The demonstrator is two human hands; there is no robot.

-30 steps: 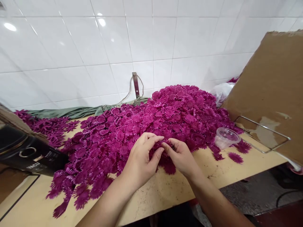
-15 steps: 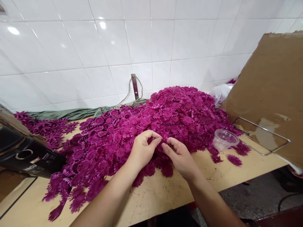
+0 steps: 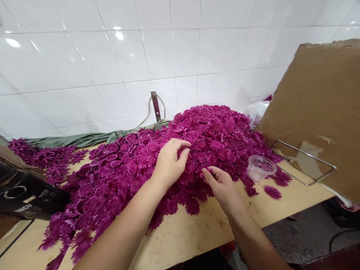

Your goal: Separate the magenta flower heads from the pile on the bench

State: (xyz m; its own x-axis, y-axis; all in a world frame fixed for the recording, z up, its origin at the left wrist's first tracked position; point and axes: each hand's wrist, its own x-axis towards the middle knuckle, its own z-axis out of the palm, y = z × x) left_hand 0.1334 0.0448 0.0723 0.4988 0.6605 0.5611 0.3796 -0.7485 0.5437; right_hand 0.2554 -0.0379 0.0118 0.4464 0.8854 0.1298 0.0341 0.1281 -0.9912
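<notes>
A large heap of magenta artificial flower heads (image 3: 135, 165) with fringed petals covers much of the table. Over the middle of this heap is my left hand (image 3: 172, 159), its thumb and forefinger apart, with nothing visible between them. My right hand (image 3: 221, 182) is lower and to the right, at the heap's front edge. Its thumb and fingertips are pinched together; a bit of magenta shows at the tips, but I cannot tell whether it is held or part of the heap behind. A single flower head (image 3: 272, 192) lies apart on the right.
A clear plastic cup (image 3: 261, 167) stands right of the heap, near a bent wire frame (image 3: 305, 154) and a large cardboard sheet (image 3: 315, 101). A black box (image 3: 30, 193) is at left, beside darker star-shaped pieces (image 3: 53, 157). Green cloth (image 3: 81, 139) lies along the tiled wall.
My hands, which met at the fingertips, have moved apart. The left has risen slightly and its fingers have parted; the right has shifted right, still pinched. The view has shifted slightly.
</notes>
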